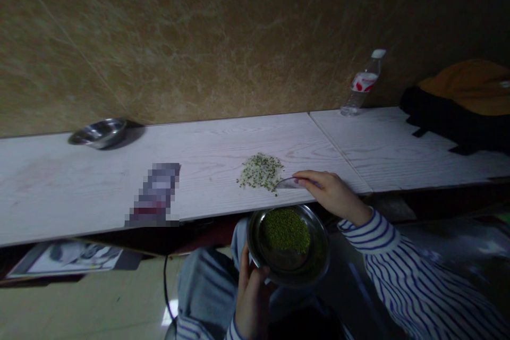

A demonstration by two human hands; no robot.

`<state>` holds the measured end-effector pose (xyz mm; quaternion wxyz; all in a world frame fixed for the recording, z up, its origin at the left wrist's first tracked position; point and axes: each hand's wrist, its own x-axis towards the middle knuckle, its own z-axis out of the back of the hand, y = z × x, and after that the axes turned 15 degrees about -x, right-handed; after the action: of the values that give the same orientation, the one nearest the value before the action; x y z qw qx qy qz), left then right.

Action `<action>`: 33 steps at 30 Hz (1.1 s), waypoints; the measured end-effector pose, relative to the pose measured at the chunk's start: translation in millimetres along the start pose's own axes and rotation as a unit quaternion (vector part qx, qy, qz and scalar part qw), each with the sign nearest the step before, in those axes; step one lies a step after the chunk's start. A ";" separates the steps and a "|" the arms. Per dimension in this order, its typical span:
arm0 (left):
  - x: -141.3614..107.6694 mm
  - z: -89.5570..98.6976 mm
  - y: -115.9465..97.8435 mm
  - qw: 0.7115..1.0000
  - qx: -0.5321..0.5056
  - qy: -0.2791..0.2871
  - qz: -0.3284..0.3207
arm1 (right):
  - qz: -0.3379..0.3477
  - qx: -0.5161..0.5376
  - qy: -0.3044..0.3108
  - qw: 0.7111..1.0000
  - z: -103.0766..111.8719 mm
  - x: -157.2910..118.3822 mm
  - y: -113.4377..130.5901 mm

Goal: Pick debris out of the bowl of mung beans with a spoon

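Observation:
My left hand [252, 292] grips the near-left rim of a steel bowl [321, 265], just below the counter's front edge. Green beans [287, 229], like mung beans, cover part of the bowl's bottom. Over the counter, my right hand [324, 191] pinches a thin flat grey tool [287, 184] with a tapered end; its exact kind is unclear. The tool's tip touches the right lower side of a loose heap [261, 171] of white grains mixed with green beans. A few beans lie scattered around the heap.
An empty steel bowl [99, 134] stands by the wall at left. A blurred-out packet or card [157, 194] lies near the counter's front edge. At right are a plastic bottle [362, 85] and a dark and orange cloth bag or garment [458, 101].

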<state>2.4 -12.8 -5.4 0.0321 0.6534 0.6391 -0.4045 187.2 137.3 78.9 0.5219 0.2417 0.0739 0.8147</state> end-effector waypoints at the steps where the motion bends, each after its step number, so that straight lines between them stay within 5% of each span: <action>1: 0.4 0.3 0.2 1.000 0.001 0.000 0.000 | 0.000 0.002 -0.002 1.000 -1.0 3.0 0.0; 11: 0.4 1.9 0.1 1.000 -0.008 0.005 0.009 | -0.026 -0.031 -0.086 0.995 10.2 -0.9 -13.8; 24: -1.9 0.1 -0.1 1.000 -0.009 0.015 0.004 | -0.003 -0.070 -0.064 0.995 13.7 -20.5 -18.3; 33: -0.9 -1.0 1.2 1.000 -0.018 0.009 -0.003 | -0.064 -0.108 -0.093 0.988 13.1 -19.8 -31.3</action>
<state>4.1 -13.2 -4.9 0.0371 0.6545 0.6482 -0.3875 225.6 131.9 72.3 0.6009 0.2536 -0.0479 0.7566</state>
